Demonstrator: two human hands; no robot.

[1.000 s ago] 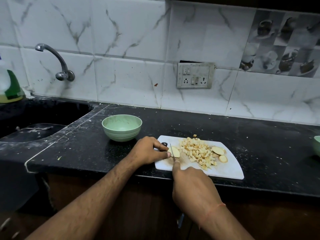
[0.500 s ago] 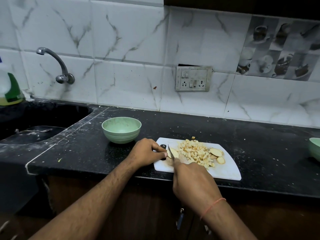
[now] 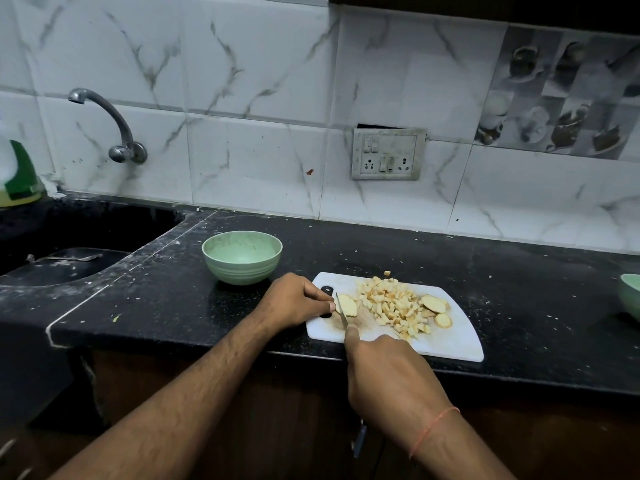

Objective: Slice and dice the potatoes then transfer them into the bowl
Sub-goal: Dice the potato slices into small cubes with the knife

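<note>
- Nearest the lens: right hand (image 3: 388,372) clenched around a knife (image 3: 341,312), forefinger laid along the blade's spine, handle hidden inside the fist.
- Just beyond: left hand (image 3: 298,301) curled, fingertips pinning a potato slice (image 3: 347,304) to the white cutting board (image 3: 450,344), blade set against that slice close to the fingertips.
- Step in hand, by the look of it: dicing, well advanced but unfinished; nothing transferred so far, green bowl (image 3: 242,256) apparently empty.
- Next move likely calls for a straight downward press through the pinned slice, fingertips tucked clear of the edge, then cross-cuts into cubes.
- Middle of the board: one heap of diced potato (image 3: 391,306), too many cubes to count; one stray cube (image 3: 387,273) at the board's far edge.
- Right of the heap: roughly three whole slices (image 3: 434,306) awaiting the knife, overlapping, exact count uncertain.
- Farther back and to the left of the board: the green bowl on the black counter (image 3: 166,299), near the left hand, apart from the board.
- Far right edge: sliver of a second green bowl (image 3: 631,296), contents out of sight.
- Farthest: one tap (image 3: 114,129) over a dark sink (image 3: 62,258), one switch plate (image 3: 388,154) on marbled tile.
- Tally: two hands, one knife, one board, two bowls.
</note>
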